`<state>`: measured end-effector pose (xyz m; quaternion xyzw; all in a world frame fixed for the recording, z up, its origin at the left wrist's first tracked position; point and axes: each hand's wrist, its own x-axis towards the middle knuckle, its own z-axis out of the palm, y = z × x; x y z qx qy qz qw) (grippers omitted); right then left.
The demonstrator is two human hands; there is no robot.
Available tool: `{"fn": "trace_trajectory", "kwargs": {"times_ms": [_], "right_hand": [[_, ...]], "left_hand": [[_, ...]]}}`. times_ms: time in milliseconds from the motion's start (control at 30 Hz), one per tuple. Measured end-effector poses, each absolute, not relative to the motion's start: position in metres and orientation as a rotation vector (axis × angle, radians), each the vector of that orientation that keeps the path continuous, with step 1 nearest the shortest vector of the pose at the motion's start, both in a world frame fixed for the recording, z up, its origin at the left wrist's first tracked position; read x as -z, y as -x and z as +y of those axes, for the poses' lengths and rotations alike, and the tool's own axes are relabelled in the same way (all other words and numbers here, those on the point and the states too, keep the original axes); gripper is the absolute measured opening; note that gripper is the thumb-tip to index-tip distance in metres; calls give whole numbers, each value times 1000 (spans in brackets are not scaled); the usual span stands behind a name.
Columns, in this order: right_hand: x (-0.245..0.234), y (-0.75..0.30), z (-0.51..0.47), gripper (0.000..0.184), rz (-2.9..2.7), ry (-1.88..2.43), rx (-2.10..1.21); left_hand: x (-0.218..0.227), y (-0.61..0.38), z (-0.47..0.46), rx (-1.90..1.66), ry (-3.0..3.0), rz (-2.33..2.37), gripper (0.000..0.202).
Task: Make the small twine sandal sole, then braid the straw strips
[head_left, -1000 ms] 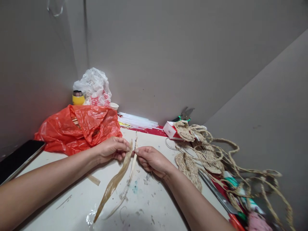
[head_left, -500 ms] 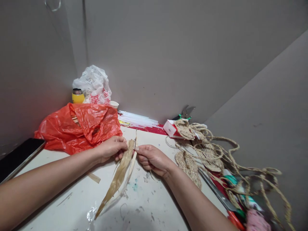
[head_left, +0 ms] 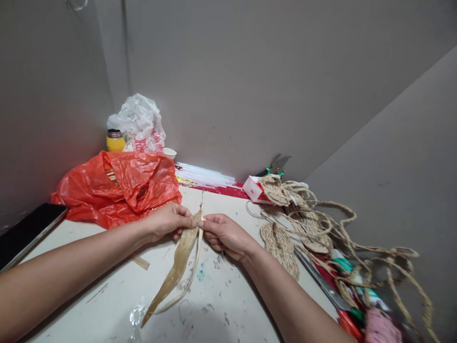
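Note:
Above the middle of the white table (head_left: pixel 117 305), my two hands meet, their fingertips almost touching. My left hand (head_left: pixel 173 220) pinches the upper end of a broad, tan dried husk strip (head_left: pixel 177 267), which tapers down toward the table's near side. Between the thumb and fingers of my right hand (head_left: pixel 223 233) is a narrower, pale strip (head_left: pixel 197 255) that curves down beside the broad one. The two strips come together at the fingertips, where a thin twisted end (head_left: pixel 202 200) sticks up beyond them. How they are joined there is hidden by my fingers.
On the left lie a red plastic bag (head_left: pixel 117 190) and a phone (head_left: pixel 28 233). White sticks (head_left: pixel 207 175) lie along the back. To the right are coiled straw cord (head_left: pixel 280 247), pruning shears (head_left: pixel 276 166) and a long blade with a red handle (head_left: pixel 326 286).
My fingertips have come closer together, and the broad strip's top now sits against the pale one. The pale strip hangs in a wider curve.

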<state>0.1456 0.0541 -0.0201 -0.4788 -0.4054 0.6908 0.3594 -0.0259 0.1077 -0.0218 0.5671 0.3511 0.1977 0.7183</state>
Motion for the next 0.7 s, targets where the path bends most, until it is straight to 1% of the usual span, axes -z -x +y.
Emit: {"fn": "trace_trajectory", "kwargs": {"times_ms": [133, 233, 333, 400, 467, 567, 700], "right_hand": [[20, -145, 54, 35, -1069, 1263, -1723], [19, -145, 54, 32, -1087, 1296, -1692], [18, -145, 54, 25, -1105, 1313, -1690], [18, -145, 54, 22, -1109, 1320, -1697], [19, -145, 54, 21, -1109, 1322, -1706], [20, -145, 55, 21, -1113, 1321, -1710], [21, -145, 55, 28, -1128, 1319, -1707]], "left_hand": [[17, 21, 100, -563, -1254, 797, 23], [-2, 22, 99, -667, -1262, 752, 22], [-37, 33, 105, -641, -1235, 683, 20], [-64, 47, 111, -622, -1188, 630, 22], [-92, 65, 115, -763, -1155, 603, 25], [-129, 98, 117, -1067, -1135, 644, 16], [-159, 135, 112, -1242, -1210, 725, 13]]}}
